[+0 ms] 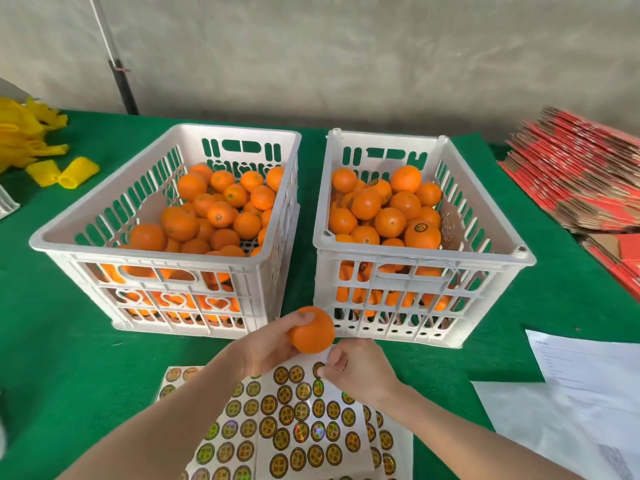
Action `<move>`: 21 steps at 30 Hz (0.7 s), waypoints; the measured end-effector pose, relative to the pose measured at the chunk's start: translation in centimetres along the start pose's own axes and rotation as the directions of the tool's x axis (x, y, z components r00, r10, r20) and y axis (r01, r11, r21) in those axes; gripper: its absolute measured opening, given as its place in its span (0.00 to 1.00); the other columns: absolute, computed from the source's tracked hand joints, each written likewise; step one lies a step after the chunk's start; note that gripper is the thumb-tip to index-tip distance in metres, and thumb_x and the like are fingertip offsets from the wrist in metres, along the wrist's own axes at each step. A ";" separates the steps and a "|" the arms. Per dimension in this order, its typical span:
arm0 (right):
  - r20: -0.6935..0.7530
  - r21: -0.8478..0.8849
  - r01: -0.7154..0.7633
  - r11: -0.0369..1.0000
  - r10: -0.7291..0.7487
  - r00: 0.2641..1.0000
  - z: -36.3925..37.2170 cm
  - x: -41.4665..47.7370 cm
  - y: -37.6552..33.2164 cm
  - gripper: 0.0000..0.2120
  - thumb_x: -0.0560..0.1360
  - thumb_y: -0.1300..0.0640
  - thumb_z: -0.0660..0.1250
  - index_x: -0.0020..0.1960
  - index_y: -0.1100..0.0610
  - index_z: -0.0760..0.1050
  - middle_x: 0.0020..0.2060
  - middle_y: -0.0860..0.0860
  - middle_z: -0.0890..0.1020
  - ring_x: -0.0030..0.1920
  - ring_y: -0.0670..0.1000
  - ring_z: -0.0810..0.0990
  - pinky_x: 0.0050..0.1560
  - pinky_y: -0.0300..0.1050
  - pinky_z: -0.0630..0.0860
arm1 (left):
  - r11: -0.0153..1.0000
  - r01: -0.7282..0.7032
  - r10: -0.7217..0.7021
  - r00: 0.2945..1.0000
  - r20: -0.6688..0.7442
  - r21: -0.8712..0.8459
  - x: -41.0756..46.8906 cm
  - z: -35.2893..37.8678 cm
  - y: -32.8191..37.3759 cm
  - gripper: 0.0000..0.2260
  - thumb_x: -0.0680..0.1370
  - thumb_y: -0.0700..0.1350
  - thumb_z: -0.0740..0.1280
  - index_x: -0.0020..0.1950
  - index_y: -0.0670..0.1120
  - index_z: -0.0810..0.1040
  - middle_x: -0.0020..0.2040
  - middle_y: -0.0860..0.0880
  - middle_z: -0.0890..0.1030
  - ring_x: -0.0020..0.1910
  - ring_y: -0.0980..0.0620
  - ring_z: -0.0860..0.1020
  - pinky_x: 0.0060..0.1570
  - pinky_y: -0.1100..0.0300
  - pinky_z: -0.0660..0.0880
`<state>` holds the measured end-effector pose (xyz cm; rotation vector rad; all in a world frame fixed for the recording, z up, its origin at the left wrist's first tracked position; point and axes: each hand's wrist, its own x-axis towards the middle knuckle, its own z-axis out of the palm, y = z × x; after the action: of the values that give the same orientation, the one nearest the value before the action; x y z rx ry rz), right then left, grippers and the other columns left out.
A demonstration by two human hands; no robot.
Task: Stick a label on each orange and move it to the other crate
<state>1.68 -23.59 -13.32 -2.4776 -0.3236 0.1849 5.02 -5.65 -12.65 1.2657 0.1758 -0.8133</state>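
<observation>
Print on the round stickers (281, 439) and paper sheets (588, 362) is too blurred to read.

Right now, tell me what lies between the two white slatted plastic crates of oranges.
Only a narrow bare strip of the green felt table cover separates the left crate from the right crate, as the head view shows.

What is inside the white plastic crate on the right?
Piled round oranges, a few bearing dark round labels, fill the white plastic crate. The top fruit hides the crate's floor.
</observation>
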 end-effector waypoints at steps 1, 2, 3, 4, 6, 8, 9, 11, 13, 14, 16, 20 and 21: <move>-0.002 0.015 -0.011 1.000 0.011 1.000 0.2 -0.1 0.0 0.09 0.72 0.52 0.70 0.39 0.58 0.81 0.36 0.49 0.83 0.38 0.47 0.80 0.45 0.37 0.75 | 1.000 0.001 -0.001 1.000 -0.007 -0.013 0.1 -0.2 -0.2 0.48 0.45 0.61 0.82 0.60 0.48 0.71 0.51 0.41 0.83 0.49 0.44 0.82 0.45 0.53 0.78; -0.004 0.023 -0.009 1.000 0.009 1.000 0.3 -0.2 0.0 0.09 0.72 0.53 0.70 0.38 0.58 0.81 0.36 0.48 0.83 0.38 0.46 0.79 0.45 0.37 0.75 | 1.000 0.005 -0.005 1.000 -0.010 -0.026 0.2 -0.3 -0.3 0.47 0.46 0.61 0.82 0.61 0.47 0.71 0.51 0.41 0.83 0.49 0.43 0.82 0.46 0.53 0.78; -0.010 0.028 0.006 1.000 -0.006 1.000 0.5 -0.3 0.0 0.08 0.73 0.54 0.69 0.38 0.57 0.81 0.36 0.48 0.83 0.37 0.45 0.78 0.46 0.38 0.75 | 0.999 0.008 -0.008 1.000 -0.007 -0.034 0.3 -0.4 -0.5 0.47 0.48 0.60 0.81 0.62 0.47 0.70 0.50 0.41 0.84 0.48 0.43 0.83 0.45 0.53 0.79; -0.019 0.025 0.022 0.999 -0.022 1.000 0.7 -0.4 -0.1 0.08 0.73 0.56 0.68 0.38 0.57 0.80 0.36 0.47 0.82 0.36 0.44 0.77 0.46 0.40 0.76 | 0.999 0.008 -0.008 1.000 0.000 -0.035 0.4 -0.5 -0.6 0.47 0.49 0.60 0.81 0.63 0.47 0.70 0.49 0.42 0.85 0.48 0.44 0.83 0.44 0.54 0.79; -0.066 0.033 0.070 0.997 -0.068 0.996 1.1 -0.7 0.1 0.05 0.74 0.58 0.68 0.40 0.58 0.80 0.36 0.47 0.80 0.36 0.43 0.74 0.45 0.40 0.75 | 0.999 -0.004 0.005 1.000 0.011 -0.034 0.6 -0.5 -0.8 0.47 0.48 0.61 0.81 0.62 0.47 0.71 0.48 0.43 0.85 0.47 0.45 0.84 0.43 0.55 0.80; -0.116 0.009 0.095 0.995 -0.093 0.989 1.4 -1.1 0.1 0.03 0.73 0.57 0.69 0.46 0.56 0.78 0.37 0.46 0.77 0.37 0.43 0.72 0.44 0.36 0.72 | 0.999 -0.015 0.016 1.000 0.015 -0.036 0.9 -0.6 -0.8 0.48 0.47 0.62 0.81 0.62 0.47 0.71 0.49 0.43 0.85 0.48 0.45 0.83 0.44 0.55 0.79; -0.144 -0.010 0.106 0.994 -0.107 0.984 1.5 -1.4 0.1 0.05 0.73 0.56 0.70 0.48 0.55 0.78 0.37 0.45 0.76 0.37 0.43 0.72 0.44 0.35 0.71 | 0.999 -0.013 0.014 1.000 0.016 -0.039 0.9 -0.6 -0.8 0.49 0.46 0.62 0.82 0.63 0.47 0.71 0.49 0.42 0.84 0.48 0.45 0.83 0.45 0.55 0.79; -0.187 -0.046 0.199 0.979 -0.204 0.961 1.7 -1.6 0.1 0.04 0.69 0.60 0.73 0.42 0.56 0.78 0.36 0.47 0.77 0.35 0.45 0.74 0.39 0.36 0.72 | 0.998 0.001 0.000 1.000 0.020 -0.055 0.9 -0.7 -0.9 0.50 0.46 0.61 0.82 0.63 0.46 0.71 0.50 0.41 0.84 0.49 0.43 0.82 0.46 0.52 0.78; -0.198 -0.068 0.256 0.964 -0.265 0.944 1.6 -1.8 -0.2 0.08 0.64 0.66 0.75 0.35 0.58 0.77 0.33 0.49 0.78 0.31 0.47 0.76 0.34 0.34 0.71 | 0.997 0.004 -0.003 1.000 0.017 -0.077 1.0 -0.6 -0.9 0.51 0.44 0.60 0.82 0.63 0.46 0.71 0.50 0.40 0.83 0.49 0.42 0.81 0.45 0.52 0.78; -0.201 -0.076 0.278 0.958 -0.288 0.936 1.7 -1.8 0.0 0.08 0.63 0.67 0.75 0.36 0.57 0.77 0.34 0.49 0.78 0.31 0.46 0.75 0.33 0.34 0.71 | 0.996 0.000 0.001 1.000 0.019 -0.085 1.0 -0.5 -0.9 0.50 0.44 0.60 0.82 0.62 0.46 0.71 0.50 0.40 0.83 0.48 0.42 0.82 0.45 0.52 0.78; -0.215 -0.067 0.269 0.961 -0.277 0.937 1.9 -1.8 0.3 0.07 0.68 0.63 0.73 0.45 0.57 0.80 0.38 0.50 0.78 0.35 0.45 0.74 0.37 0.35 0.70 | 0.996 -0.011 0.013 1.000 0.020 -0.093 1.0 -0.4 -0.9 0.49 0.44 0.60 0.82 0.61 0.46 0.72 0.48 0.40 0.84 0.47 0.43 0.82 0.45 0.52 0.79; -0.233 -0.050 0.287 0.957 -0.291 0.928 1.9 -1.7 0.4 0.09 0.64 0.65 0.76 0.44 0.58 0.82 0.40 0.51 0.82 0.33 0.48 0.78 0.38 0.33 0.72 | 0.993 0.012 -0.010 1.000 0.020 -0.113 0.9 -0.5 -0.9 0.52 0.45 0.59 0.83 0.65 0.43 0.70 0.52 0.38 0.82 0.50 0.40 0.80 0.51 0.48 0.77; -0.235 -0.032 0.298 0.954 -0.297 0.925 1.8 -1.8 0.3 0.08 0.64 0.67 0.76 0.41 0.59 0.81 0.39 0.51 0.81 0.32 0.49 0.78 0.38 0.34 0.72 | 0.994 0.017 -0.014 1.000 0.025 -0.109 0.9 -0.6 -0.9 0.52 0.46 0.59 0.83 0.66 0.43 0.70 0.52 0.38 0.82 0.50 0.40 0.80 0.51 0.48 0.77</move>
<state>-0.33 -23.27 -14.87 -2.3768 -0.5883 -0.2370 5.24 -5.61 -14.03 1.1527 0.2085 -0.8209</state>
